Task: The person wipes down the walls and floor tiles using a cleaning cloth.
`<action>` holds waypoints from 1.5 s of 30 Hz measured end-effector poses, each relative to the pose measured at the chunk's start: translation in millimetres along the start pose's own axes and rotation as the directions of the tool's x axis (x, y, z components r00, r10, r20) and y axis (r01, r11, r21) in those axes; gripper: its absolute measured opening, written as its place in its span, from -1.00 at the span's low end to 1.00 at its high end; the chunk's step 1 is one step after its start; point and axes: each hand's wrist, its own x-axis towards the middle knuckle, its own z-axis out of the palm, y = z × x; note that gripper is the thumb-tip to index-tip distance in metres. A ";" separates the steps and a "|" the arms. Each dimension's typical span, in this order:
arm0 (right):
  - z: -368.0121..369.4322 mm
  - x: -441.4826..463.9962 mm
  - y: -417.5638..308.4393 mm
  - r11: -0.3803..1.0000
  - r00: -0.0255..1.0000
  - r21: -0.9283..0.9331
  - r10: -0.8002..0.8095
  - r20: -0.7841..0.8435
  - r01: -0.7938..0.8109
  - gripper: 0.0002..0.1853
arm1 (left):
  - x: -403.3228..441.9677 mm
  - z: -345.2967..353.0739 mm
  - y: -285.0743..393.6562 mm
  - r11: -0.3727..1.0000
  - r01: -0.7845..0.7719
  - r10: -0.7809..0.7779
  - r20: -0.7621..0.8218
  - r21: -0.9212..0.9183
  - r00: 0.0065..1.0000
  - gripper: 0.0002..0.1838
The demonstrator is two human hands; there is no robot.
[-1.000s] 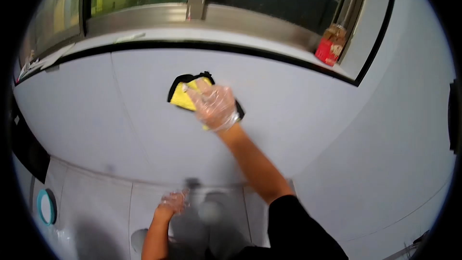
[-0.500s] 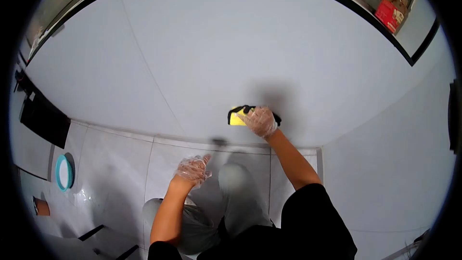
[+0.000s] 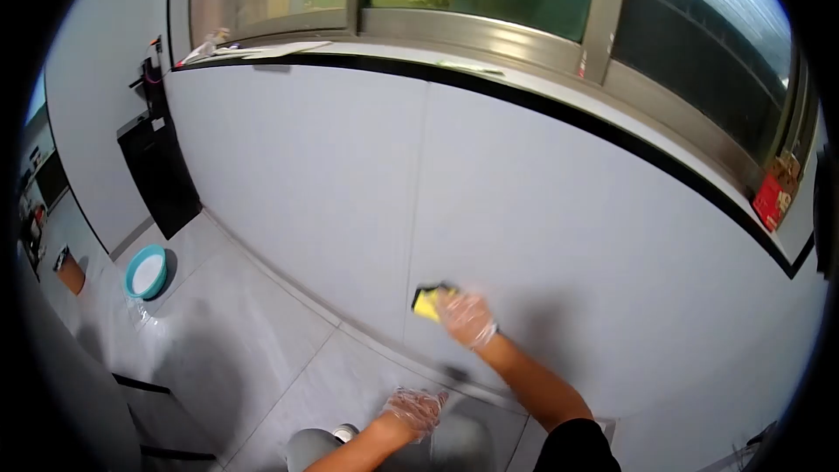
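My right hand [image 3: 468,318], in a clear plastic glove, grips a yellow-and-black scrubbing pad [image 3: 427,303] against the lower part of the white wall panel [image 3: 524,210]. The fingers hide much of the pad, and some blur softens its edges. Lower down, my left hand [image 3: 417,410] is also gloved in clear plastic. It hovers near my knees with nothing in it, its fingers loosely apart and not touching the wall.
A turquoise basin [image 3: 146,272] with white contents stands on the tiled floor [image 3: 253,332] at left. Behind it are a black cabinet [image 3: 159,175] and a brown bin [image 3: 69,271]. A red box [image 3: 774,194] sits on the window ledge at right.
My view has turned up and to the left, bringing the windows into sight. The right hand keeps the pad on the wall, now close to the panel seam. My left hand stays empty.
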 end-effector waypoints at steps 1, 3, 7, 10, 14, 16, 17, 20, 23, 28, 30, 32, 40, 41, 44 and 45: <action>12.1 -14.0 -17.9 0.931 0.997 0.362 -0.069 0.036 0.051 -0.91 | -2.0 0.7 -0.8 1.000 0.011 -0.011 -0.037 -0.001 0.999 -0.46; 21.8 -4.6 -23.5 0.756 0.986 0.651 -0.151 0.064 0.074 -0.84 | -1.0 -1.1 -2.3 0.999 0.024 -0.026 -0.063 -0.038 0.998 -0.47; -8.6 111.7 42.2 0.985 0.999 0.171 0.029 0.018 -0.032 -0.63 | -19.6 -3.5 -0.8 0.992 -0.119 0.124 -0.235 0.038 0.964 -0.52; -64.3 242.3 123.4 0.954 0.922 0.077 0.300 -0.245 -0.290 -0.50 | -22.7 -7.9 -1.2 0.998 -0.057 0.052 -0.165 -0.028 0.985 -0.50; -23.1 189.8 82.3 0.972 0.956 0.155 0.206 -0.207 -0.176 -0.51 | -12.2 25.3 -25.7 0.999 0.024 -0.019 -0.113 0.042 0.993 -0.42; -9.8 138.0 62.3 0.964 0.989 0.264 0.055 -0.134 -0.018 -0.52 | -0.1 19.3 -35.8 0.997 0.063 -0.063 -0.021 -0.041 0.998 -0.30; -14.4 151.1 76.9 0.992 0.991 0.124 0.051 -0.123 -0.036 -0.52 | 3.6 33.8 -38.2 0.990 0.078 -0.061 -0.135 0.118 0.989 -0.32; -52.4 225.9 127.6 0.990 0.983 -0.052 0.123 -0.138 -0.131 -0.51 | 25.1 59.5 -53.5 0.999 0.045 -0.039 -0.208 0.024 0.977 -0.34; -65.2 247.9 144.3 0.986 0.963 0.008 0.162 -0.215 -0.164 -0.51 | 12.1 26.3 -44.6 0.999 -0.018 0.011 -0.153 -0.042 0.988 -0.36; -19.9 163.7 95.2 0.920 0.962 0.323 -0.151 -0.228 0.221 -0.68 | 25.5 53.1 -65.5 0.990 0.109 -0.101 -0.079 0.094 0.992 -0.37; -32.5 212.6 128.8 0.953 0.977 -0.300 -0.110 -0.185 0.050 -0.88 | 16.1 70.1 -58.0 0.990 0.092 -0.100 -0.070 -0.108 0.993 -0.42; -73.3 278.3 167.3 0.993 0.979 -0.098 0.037 -0.201 -0.058 -0.56 | 13.0 50.4 -56.1 0.934 -0.080 0.016 -0.184 -0.348 0.983 -0.51; -21.3 192.4 64.9 0.957 0.975 0.221 0.207 -0.075 -0.186 -0.29 | 45.4 64.9 -70.7 0.940 -0.231 0.304 -0.307 0.252 0.902 -0.78; -5.1 159.6 41.3 0.953 0.984 0.279 0.154 -0.090 -0.123 -0.33 | 53.1 62.5 -70.5 0.943 -0.263 0.298 -0.161 0.203 0.941 -0.78; 29.5 52.0 -37.0 0.951 0.999 0.306 -0.031 -0.035 0.041 -0.45 | 62.4 111.2 -82.7 0.942 -0.326 0.321 0.065 0.078 0.945 -0.73; 34.3 11.2 -69.1 0.953 0.995 0.291 -0.099 0.027 0.087 -0.50 | 61.2 129.9 -85.5 0.942 -0.337 0.332 0.133 0.014 0.934 -0.70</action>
